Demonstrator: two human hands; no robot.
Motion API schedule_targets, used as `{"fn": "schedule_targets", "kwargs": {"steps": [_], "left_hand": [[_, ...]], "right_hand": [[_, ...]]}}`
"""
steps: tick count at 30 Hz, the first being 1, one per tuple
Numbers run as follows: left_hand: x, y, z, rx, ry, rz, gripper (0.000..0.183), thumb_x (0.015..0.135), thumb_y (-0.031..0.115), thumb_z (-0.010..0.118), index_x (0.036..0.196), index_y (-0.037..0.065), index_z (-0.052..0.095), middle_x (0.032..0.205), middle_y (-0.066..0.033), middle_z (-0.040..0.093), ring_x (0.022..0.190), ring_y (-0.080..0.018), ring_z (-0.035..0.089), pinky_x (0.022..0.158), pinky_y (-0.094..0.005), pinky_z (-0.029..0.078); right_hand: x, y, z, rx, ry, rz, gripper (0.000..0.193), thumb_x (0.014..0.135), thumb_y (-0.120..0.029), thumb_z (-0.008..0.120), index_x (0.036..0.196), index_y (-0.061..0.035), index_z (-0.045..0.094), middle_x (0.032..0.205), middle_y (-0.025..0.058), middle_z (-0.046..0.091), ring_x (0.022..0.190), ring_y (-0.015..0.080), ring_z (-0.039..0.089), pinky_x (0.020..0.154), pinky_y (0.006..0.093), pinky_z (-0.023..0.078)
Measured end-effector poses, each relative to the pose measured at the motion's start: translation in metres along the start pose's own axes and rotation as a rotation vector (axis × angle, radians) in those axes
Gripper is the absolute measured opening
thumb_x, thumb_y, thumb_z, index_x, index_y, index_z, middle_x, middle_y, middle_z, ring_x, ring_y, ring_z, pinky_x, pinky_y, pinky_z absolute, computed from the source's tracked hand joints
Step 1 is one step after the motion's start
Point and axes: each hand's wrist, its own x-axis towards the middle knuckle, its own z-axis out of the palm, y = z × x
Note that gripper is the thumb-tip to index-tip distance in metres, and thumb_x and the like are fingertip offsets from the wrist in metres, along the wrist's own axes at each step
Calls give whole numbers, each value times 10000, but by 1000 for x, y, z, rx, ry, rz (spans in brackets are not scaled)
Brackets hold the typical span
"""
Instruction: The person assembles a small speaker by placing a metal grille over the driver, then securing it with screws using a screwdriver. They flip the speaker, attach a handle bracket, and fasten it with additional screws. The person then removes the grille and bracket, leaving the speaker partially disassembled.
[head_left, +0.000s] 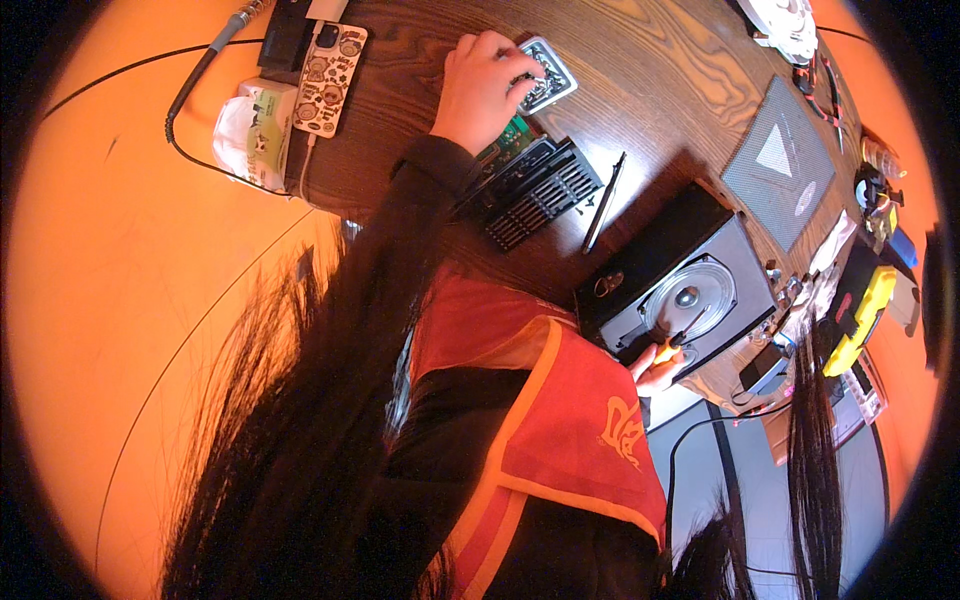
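My left hand [478, 92] reaches over a small clear tray [566, 88] full of small metal screws. Its fingers are bent together at the tray's near edge, and whatever they pinch is too small to make out. In my right hand [652, 374] is a screwdriver [668, 350] with a yellow handle, its dark shaft slanting across the speaker [735, 275]. That speaker is a black box with a grey front and a round cone, lying face up by my lap. Below my left wrist lie a green circuit board [512, 136] and a black slotted housing [545, 205].
A thin black tool [604, 205] lies between housing and speaker, by several small dark screws. Left are a patterned phone [330, 80] on a cable and a tissue pack [255, 130]. Right are a grey mat [780, 165] and a yellow-and-black tool [862, 320] amid clutter.
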Motion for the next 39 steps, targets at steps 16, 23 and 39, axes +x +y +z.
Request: {"fn": "schedule_targets", "kwargs": {"steps": [16, 23, 39], "left_hand": [[-7, -5, 2, 30, -71, -14, 142, 730, 104, 640, 787, 231, 672, 914, -5, 513, 934, -239, 460, 797, -387, 355], [-4, 1, 1, 85, -102, 32, 150, 726, 106, 642, 823, 217, 672, 939, -5, 517, 938, -240, 456, 803, -395, 347], [3, 1, 2, 12, -68, -6, 102, 714, 136, 660, 805, 183, 654, 923, -7, 526, 953, -242, 461, 813, -397, 356]], "right_hand": [[2, -6, -2, -63, -10, 10, 301, 887, -176, 498, 1073, 58, 459, 840, 135, 517, 702, 197, 517, 655, 278, 434], [1, -8, -1, -60, 17, 43, 310, 882, -188, 497, 1067, 58, 465, 827, 134, 519, 681, 200, 517, 635, 279, 437], [-3, 2, -1, -64, 14, 12, 302, 882, -179, 510, 1065, 58, 470, 876, 170, 542, 755, 254, 556, 700, 313, 455]]}}
